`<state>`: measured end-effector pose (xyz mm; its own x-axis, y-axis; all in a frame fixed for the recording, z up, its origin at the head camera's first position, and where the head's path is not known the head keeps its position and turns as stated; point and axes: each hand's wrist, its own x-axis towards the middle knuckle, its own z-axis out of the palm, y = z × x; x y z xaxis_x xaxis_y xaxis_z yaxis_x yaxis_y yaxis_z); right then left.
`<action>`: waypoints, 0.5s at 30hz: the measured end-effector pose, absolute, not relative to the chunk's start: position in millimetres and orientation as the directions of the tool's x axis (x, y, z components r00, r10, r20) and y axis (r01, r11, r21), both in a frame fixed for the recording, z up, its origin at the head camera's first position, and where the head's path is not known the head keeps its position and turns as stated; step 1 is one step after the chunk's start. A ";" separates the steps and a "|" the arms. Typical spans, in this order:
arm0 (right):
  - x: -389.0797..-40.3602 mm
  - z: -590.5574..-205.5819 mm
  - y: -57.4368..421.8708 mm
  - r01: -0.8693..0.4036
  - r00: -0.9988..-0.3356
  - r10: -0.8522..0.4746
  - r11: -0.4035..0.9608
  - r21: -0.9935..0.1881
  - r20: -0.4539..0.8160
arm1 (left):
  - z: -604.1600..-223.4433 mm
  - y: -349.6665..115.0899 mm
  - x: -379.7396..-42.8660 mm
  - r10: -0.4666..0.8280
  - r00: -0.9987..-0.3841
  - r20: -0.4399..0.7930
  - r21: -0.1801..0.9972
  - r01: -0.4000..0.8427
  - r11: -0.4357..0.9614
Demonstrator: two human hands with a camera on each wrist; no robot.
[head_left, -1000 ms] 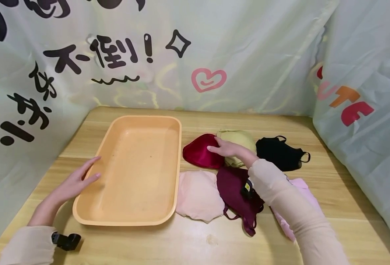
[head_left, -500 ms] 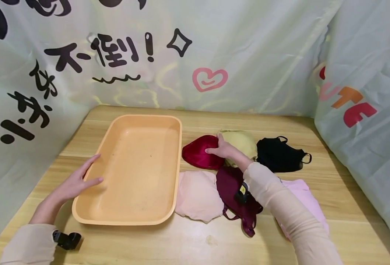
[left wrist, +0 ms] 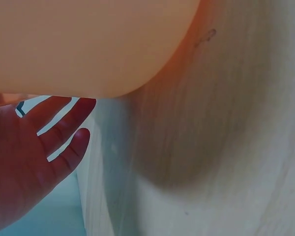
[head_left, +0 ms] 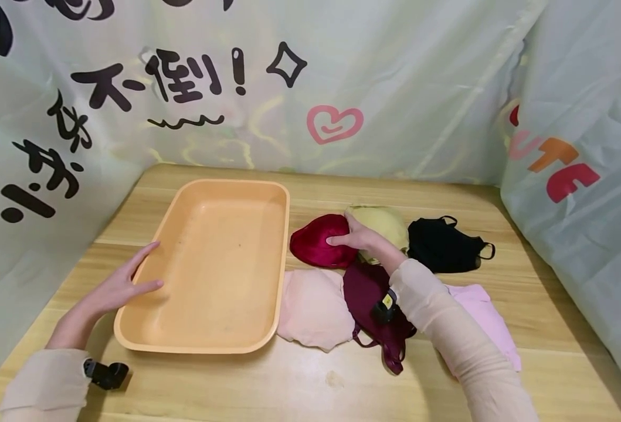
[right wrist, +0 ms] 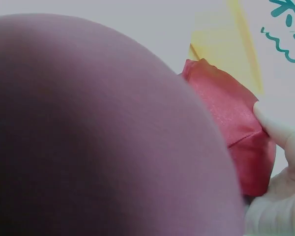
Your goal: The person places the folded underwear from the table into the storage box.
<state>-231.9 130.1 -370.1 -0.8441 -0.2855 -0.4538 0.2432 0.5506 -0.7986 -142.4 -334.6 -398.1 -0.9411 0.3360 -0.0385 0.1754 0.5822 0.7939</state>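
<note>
A red satin bra [head_left: 321,240], folded into a cup shape, lies right of the orange tray [head_left: 284,264]. My right hand [head_left: 362,237] pinches its right edge, thumb on top; in the right wrist view the thumb [right wrist: 273,120] presses the red fabric, with other fingers below. At the tray's left side, my left hand [head_left: 117,287] rests on the rim, thumb over the inside and fingers spread along the outside. Extended fingers [left wrist: 64,128] show beside the tray wall in the left wrist view. The tray holds nothing.
Around the red bra lie a yellowish-green bra [head_left: 384,225], a black bra [head_left: 444,246], a pale pink bra [head_left: 315,308], a burgundy bra [head_left: 368,293] and a pink folded garment [head_left: 487,322], partly behind my right sleeve. Printed cloth [head_left: 405,88] hangs behind the wooden table [head_left: 226,387].
My right hand has moved slightly left, and its thumb and fingers have closed on the red bra's edge. The left hand stays at the tray's rim.
</note>
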 end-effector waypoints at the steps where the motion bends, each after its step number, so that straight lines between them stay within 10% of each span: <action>1: -231.6 -369.2 130.3 0.242 -0.842 -0.294 0.545 -0.803 -0.453 | -398.0 -334.9 -142.9 0.337 -0.941 -0.038 0.792 0.177 0.584; 15: -228.5 -360.1 135.5 0.250 -0.833 -0.367 0.415 -0.875 -0.413 | -398.1 -334.4 -143.7 0.342 -0.939 -0.031 0.789 0.187 0.585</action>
